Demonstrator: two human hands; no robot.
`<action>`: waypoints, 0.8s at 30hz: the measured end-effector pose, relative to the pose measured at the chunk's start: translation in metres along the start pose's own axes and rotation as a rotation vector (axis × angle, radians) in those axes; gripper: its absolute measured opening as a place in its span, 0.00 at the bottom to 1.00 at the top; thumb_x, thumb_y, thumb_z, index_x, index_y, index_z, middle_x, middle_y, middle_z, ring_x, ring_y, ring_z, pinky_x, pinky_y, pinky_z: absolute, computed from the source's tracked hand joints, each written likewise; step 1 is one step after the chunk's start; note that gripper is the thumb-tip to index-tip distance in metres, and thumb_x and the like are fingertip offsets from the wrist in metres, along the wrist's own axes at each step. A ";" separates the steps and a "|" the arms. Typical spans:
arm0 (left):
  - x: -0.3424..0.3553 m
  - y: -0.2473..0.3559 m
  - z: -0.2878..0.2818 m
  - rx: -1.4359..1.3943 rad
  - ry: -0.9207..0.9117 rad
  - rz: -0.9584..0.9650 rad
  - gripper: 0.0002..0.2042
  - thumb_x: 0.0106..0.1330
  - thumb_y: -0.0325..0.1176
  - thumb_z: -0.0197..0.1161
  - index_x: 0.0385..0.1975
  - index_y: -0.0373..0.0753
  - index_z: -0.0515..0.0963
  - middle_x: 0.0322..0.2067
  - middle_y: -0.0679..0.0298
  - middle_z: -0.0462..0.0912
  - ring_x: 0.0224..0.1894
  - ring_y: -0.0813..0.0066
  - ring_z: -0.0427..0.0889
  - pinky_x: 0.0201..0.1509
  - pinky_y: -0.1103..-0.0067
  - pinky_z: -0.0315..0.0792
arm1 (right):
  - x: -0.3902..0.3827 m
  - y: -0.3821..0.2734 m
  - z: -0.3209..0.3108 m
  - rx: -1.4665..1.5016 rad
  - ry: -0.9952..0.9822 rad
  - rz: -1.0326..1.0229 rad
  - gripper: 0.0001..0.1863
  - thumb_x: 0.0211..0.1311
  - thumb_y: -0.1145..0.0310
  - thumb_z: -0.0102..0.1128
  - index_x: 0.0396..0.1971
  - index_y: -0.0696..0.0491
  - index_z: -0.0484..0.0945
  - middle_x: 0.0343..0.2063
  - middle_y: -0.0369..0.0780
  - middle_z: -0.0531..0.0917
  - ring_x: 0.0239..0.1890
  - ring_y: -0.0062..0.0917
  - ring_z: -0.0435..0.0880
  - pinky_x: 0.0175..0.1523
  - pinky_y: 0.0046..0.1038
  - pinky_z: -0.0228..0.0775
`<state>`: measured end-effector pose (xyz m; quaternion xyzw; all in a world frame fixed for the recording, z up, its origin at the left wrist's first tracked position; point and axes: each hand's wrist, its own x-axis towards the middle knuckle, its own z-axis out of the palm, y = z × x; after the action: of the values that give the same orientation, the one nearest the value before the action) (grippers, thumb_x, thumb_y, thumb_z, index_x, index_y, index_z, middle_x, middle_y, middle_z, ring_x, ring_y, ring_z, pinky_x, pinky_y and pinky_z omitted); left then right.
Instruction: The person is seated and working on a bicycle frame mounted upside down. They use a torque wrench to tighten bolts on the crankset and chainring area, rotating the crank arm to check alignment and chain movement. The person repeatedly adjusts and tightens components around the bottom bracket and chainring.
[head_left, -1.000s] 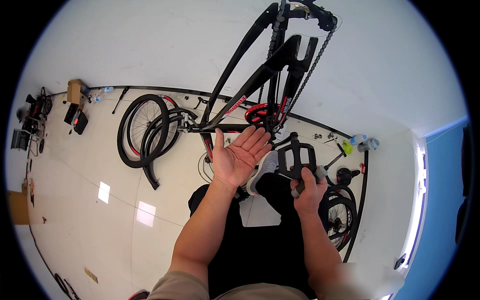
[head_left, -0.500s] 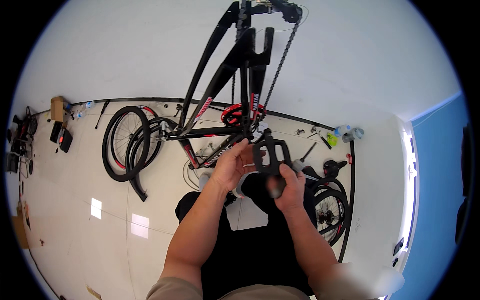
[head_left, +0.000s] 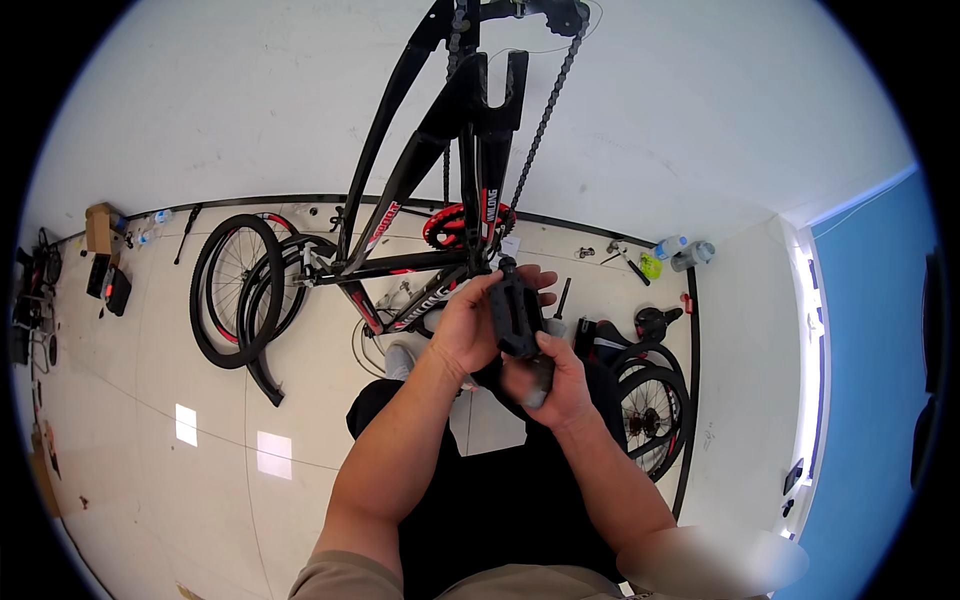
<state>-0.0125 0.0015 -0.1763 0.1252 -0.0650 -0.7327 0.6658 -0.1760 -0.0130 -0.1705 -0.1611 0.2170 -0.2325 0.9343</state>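
Observation:
My left hand is curled around a black bike pedal, its fingertips showing behind it. My right hand grips the pedal's lower end together with a grey-handled tool, whose dark shaft points up past the pedal. Part of what lies in the right hand is blurred. Just beyond my hands stands a black and red bicycle frame, with a red chainring and a hanging chain.
Wheels and tyres lie on the floor left and right. A saddle, bottles, small tools and a cardboard box line the wall's foot. My dark-trousered legs are below my hands.
My open left hand has closed around the pedal. The pedal has turned from face-on to edge-on and moved left with my right hand. The whole bicycle sits further left in view.

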 end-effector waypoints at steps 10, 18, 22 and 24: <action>-0.002 0.001 -0.011 -0.096 0.098 0.040 0.20 0.65 0.41 0.60 0.48 0.30 0.78 0.51 0.55 0.80 0.50 0.59 0.78 0.56 0.61 0.75 | 0.000 0.012 0.011 -0.064 0.134 0.047 0.20 0.70 0.53 0.49 0.41 0.57 0.76 0.26 0.40 0.80 0.20 0.24 0.77 0.25 0.23 0.69; -0.015 0.017 -0.013 -0.080 0.250 -0.032 0.20 0.64 0.42 0.63 0.47 0.30 0.80 0.37 0.54 0.83 0.39 0.54 0.83 0.48 0.61 0.79 | 0.009 0.009 -0.014 -0.164 0.307 -0.077 0.13 0.67 0.61 0.57 0.40 0.56 0.76 0.31 0.41 0.82 0.22 0.22 0.74 0.25 0.25 0.64; -0.025 0.026 -0.013 -0.044 0.313 0.026 0.20 0.66 0.41 0.61 0.45 0.27 0.79 0.34 0.52 0.84 0.38 0.56 0.84 0.53 0.61 0.78 | 0.015 0.009 -0.022 -0.153 0.367 -0.077 0.09 0.65 0.67 0.58 0.39 0.57 0.75 0.31 0.42 0.82 0.21 0.22 0.74 0.24 0.27 0.66; -0.036 0.032 -0.007 0.005 0.383 0.033 0.19 0.67 0.39 0.59 0.44 0.25 0.79 0.31 0.51 0.85 0.33 0.61 0.85 0.56 0.62 0.78 | 0.022 0.016 -0.022 -0.189 0.413 -0.093 0.07 0.63 0.69 0.59 0.37 0.56 0.74 0.30 0.42 0.82 0.21 0.21 0.74 0.23 0.28 0.67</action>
<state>0.0228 0.0345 -0.1711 0.2630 0.0589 -0.6844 0.6775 -0.1633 -0.0152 -0.2024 -0.2070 0.4166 -0.2821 0.8391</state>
